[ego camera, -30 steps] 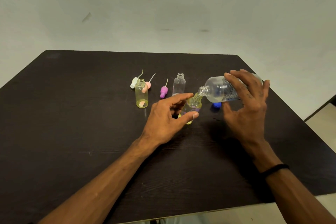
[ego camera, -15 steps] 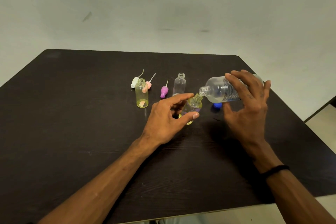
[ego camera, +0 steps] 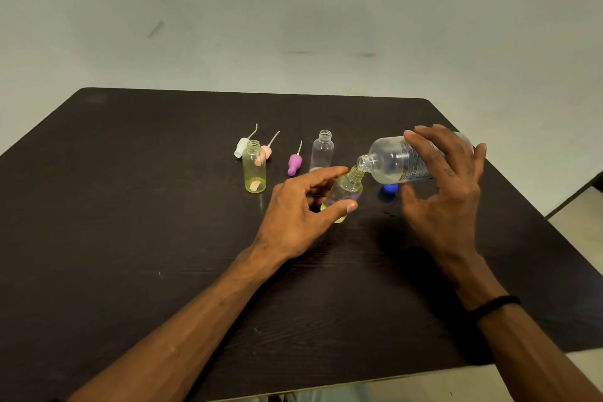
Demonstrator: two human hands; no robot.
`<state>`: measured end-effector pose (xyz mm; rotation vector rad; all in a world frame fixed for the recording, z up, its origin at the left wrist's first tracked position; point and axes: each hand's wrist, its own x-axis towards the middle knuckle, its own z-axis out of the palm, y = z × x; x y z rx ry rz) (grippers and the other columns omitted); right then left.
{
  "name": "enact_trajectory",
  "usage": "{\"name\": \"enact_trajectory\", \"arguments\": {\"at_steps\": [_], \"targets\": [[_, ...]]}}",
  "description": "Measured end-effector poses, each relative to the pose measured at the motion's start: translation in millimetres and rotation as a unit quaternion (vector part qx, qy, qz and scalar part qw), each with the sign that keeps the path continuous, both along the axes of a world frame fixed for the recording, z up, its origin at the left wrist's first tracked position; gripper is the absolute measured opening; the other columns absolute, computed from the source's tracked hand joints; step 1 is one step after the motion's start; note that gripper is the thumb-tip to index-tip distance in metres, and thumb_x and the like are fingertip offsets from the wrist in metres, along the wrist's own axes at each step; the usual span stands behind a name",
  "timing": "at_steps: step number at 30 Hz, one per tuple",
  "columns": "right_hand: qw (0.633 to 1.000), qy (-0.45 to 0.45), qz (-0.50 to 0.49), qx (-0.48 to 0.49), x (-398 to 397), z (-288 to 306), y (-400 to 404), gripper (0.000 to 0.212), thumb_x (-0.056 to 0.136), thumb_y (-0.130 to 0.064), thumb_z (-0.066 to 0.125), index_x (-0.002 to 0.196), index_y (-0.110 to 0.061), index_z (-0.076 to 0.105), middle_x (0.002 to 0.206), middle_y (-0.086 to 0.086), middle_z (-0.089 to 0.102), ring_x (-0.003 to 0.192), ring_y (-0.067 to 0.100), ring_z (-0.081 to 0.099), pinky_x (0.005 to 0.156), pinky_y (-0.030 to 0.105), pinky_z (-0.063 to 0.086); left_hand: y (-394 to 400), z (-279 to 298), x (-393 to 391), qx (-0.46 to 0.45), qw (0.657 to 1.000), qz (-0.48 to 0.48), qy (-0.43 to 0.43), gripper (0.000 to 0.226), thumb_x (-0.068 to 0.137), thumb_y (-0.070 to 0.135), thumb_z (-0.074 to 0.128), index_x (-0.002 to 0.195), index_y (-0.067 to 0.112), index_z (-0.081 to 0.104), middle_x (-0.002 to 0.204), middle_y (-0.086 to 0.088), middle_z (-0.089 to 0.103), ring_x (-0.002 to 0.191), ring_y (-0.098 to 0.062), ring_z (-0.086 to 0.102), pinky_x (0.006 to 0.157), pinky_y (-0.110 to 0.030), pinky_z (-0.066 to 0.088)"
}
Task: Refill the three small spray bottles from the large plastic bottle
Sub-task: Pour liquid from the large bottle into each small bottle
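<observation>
Bare forearms, no sleeves — a thin black band [ego camera: 492, 303] round the right wrist, nothing else worn.

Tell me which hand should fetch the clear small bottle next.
Left. The left hand lies just in front of the clear small bottle and grips only the yellow bottle; the right hand holds the large bottle.

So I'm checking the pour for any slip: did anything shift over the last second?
Nothing visibly moved. The right hand still holds the big bottle tipped, mouth at the neck of the tilted small bottle, which the left hand still grips. The other two small bottles, the three spray tops and the blue cap lie as before.
</observation>
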<state>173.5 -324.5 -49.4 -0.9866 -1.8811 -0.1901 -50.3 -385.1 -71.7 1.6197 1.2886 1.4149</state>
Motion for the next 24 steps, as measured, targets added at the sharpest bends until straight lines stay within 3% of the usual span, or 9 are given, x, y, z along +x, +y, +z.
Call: {"name": "enact_trajectory", "arguments": {"at_steps": [12,16,24], "targets": [[1.000,0.003,0.005,-0.009,-1.4,-0.6,-1.7,0.078,0.073,0.006,0.078,0.145,-0.017,0.059,0.148,0.006,0.055,0.147,0.026,0.044,0.121,0.077,0.011,-1.3,2.0,0.1,0.009,1.000,0.000,0.010,0.057,0.085,0.027,0.087,0.138,0.024,0.067,0.120,0.010,0.075,0.111,-0.005,0.071,0.096,-0.026,0.060],[1.000,0.005,0.008,-0.006,-1.6,-1.0,-2.1,0.081,0.071,0.006,0.081,0.145,-0.018,0.059,0.146,0.007,0.057,0.143,0.028,0.047,0.118,0.078,0.019,-2.9,3.7,0.8,0.014,1.000,0.005,0.004,0.057,0.085,0.026,0.087,0.138,0.024,0.068,0.118,0.010,0.076,0.102,-0.007,0.074,0.095,-0.022,0.059],[1.000,0.013,0.010,0.007,2.2,-7.0,1.2,0.080,0.068,-0.004,0.091,0.142,-0.014,0.062,0.139,0.008,0.062,0.130,0.027,0.056,0.107,0.075,0.037,-4.2,6.5,1.9,0.038,0.999,0.021,0.001,0.057,0.085,0.027,0.087,0.138,0.026,0.066,0.121,0.012,0.076,0.113,-0.003,0.071,0.099,-0.026,0.058]]}}
